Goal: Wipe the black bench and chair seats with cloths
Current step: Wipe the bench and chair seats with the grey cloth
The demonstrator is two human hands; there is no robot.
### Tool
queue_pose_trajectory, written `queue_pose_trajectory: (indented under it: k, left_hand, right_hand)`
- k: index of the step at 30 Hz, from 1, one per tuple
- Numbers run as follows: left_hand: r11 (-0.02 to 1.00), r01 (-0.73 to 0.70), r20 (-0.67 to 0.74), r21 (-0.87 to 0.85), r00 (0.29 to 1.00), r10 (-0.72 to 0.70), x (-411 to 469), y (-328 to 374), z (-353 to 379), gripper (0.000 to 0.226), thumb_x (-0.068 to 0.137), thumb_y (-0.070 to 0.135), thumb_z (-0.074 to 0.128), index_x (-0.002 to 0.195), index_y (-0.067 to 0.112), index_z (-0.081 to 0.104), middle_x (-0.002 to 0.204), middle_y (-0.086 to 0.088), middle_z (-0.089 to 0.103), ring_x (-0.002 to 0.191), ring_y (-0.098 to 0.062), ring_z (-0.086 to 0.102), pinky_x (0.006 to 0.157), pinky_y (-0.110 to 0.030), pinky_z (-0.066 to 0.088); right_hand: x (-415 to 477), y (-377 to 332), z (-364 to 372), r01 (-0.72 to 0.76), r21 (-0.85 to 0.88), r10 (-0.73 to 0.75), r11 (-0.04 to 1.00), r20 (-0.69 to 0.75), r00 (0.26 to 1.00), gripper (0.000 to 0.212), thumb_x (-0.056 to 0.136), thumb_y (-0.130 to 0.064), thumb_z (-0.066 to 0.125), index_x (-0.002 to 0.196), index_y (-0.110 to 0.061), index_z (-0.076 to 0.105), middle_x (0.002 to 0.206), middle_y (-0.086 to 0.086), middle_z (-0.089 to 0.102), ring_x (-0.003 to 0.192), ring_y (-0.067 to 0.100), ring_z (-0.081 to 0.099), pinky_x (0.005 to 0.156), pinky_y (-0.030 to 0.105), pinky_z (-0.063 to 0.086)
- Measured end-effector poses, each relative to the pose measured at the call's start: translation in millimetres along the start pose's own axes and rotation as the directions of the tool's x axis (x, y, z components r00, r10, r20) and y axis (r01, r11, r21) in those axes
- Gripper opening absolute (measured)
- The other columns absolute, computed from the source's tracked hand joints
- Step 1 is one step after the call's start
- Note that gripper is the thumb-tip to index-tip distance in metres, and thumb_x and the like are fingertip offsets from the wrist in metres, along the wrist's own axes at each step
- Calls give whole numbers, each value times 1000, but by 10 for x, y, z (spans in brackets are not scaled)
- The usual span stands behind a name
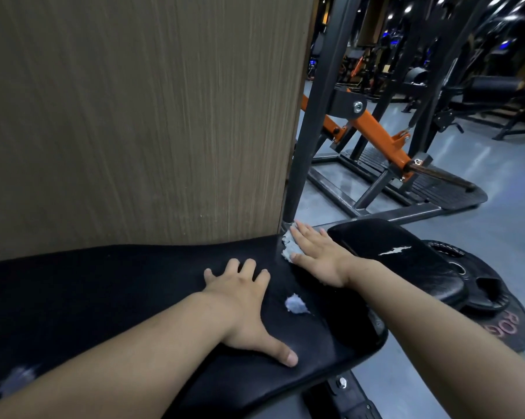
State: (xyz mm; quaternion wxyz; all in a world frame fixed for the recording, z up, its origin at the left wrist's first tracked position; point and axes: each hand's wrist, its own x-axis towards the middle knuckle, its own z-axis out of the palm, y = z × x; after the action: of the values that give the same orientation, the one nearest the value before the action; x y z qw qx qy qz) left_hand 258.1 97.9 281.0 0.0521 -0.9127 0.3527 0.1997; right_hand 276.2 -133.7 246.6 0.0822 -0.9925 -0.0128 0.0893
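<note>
Two hands rest on the black bench (104, 297), so read the pad under them first. It is smooth, vinyl-like upholstery with a dull sheen; I judge it cushioned on top but stiffly backed, so it should take firm pressure without shifting. Nearest you, your left hand (249, 300) lies flat on the bench, fingers straight and spread, thumb wide, holding nothing, placed like a brace. Just right of it a torn spot (296, 304) shows pale foam, and a second pale patch (16, 379) sits at the near left. The cover looks fragile there, so go lightly or the fabric edge may catch and widen the rip. Farther on, your right hand (315, 255) presses the cloth (288, 247) flat onto the bench's far corner, fingers extended and close together, not curled round it. Only a pale, crumpled fringe of the cloth shows past your fingertips. It looks light and limp and likely to bunch, so steer it with the whole palm rather than a pinch. Across a narrow gap lies the seat pad (376, 237), black, rounded and glossier, with a jagged white tear (395, 250) to wipe around. Beside it on the grey floor (512, 207) lie black weight plates (490, 294) with grip holes. A wood-grain panel (134, 116) rises directly behind the bench. Past its edge stand a black post (308, 140) and an orange lever (373, 128), and the machines beyond are too dim and blurred to make out.
</note>
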Motion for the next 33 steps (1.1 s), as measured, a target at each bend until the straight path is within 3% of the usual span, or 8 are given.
queue_pose_trajectory:
  k: [5, 10, 14, 17, 21, 27, 33]
  left_hand:
    - [1000, 1, -21, -19, 1000, -2, -35, 1, 0, 135, 44, 97, 58, 151, 22, 22, 152, -2, 19, 141, -27, 16, 113, -64, 20]
    - [999, 12, -65, -30, 998, -14, -166, -10, 23, 142, 49, 98, 53, 157, 17, 7, 160, -5, 7, 148, -28, 4, 119, -61, 5]
    - [995, -16, -133, -100, 991, 3, -399, -143, 120, 146, 50, 101, 47, 157, 16, -5, 165, -4, -4, 151, -24, -12, 120, -59, -5]
    - [992, 34, -82, -119, 996, -44, -608, -361, 172, 152, 46, 103, 45, 156, 16, -13, 165, -5, -14, 150, -23, -21, 119, -59, -9]
    - [985, 128, 13, -119, 992, -127, -768, -618, 200, 162, 37, 104, 49, 154, 16, -21, 162, -6, -26, 147, -23, -30, 118, -59, -13]
    - [985, 163, 113, -48, 981, -157, -757, -750, 204, 164, 37, 99, 58, 153, 16, -21, 161, -6, -29, 148, -23, -25, 119, -62, -7]
    - [987, 159, 135, -35, 979, -153, -659, -751, 223, 163, 38, 97, 61, 154, 16, -20, 161, -5, -28, 150, -24, -22, 118, -66, 2]
  right_hand:
    - [-296, -114, 70, 17, -1, -17, 1000, 3, 1000, 70, 105, -46, 26, 157, -16, -10, 163, 2, -19, 149, 12, -21, 120, 32, -14]
    - [-914, -327, 157, 86, 1, -86, 996, 13, 996, 68, 106, -44, 25, 156, -18, -13, 162, -3, -23, 145, 3, -27, 118, 26, -17]
    - [-1433, -514, 304, 137, 2, -137, 991, -18, 990, 76, 94, -62, 6, 154, -21, -15, 159, -8, -28, 140, -6, -33, 116, 21, -21]
    - [-1654, -748, 377, 120, 30, -120, 992, -19, 993, 74, 91, -61, 0, 151, -23, -20, 156, -14, -33, 138, -5, -36, 116, 24, -21]
    - [-1520, -910, 446, 75, 20, -73, 997, -61, 995, 87, 79, -69, -16, 153, -23, -19, 155, -15, -34, 141, -1, -34, 118, 28, -19]
    - [-798, -914, 312, 32, -57, -34, 998, -31, 999, 69, 103, -54, 16, 156, -19, -14, 161, -3, -27, 146, 10, -28, 119, 36, -16]
    - [-69, -866, 176, -1, -72, 0, 997, -5, 1000, 64, 103, -52, 16, 158, -26, -6, 164, 2, -20, 149, 18, -24, 120, 47, -15]
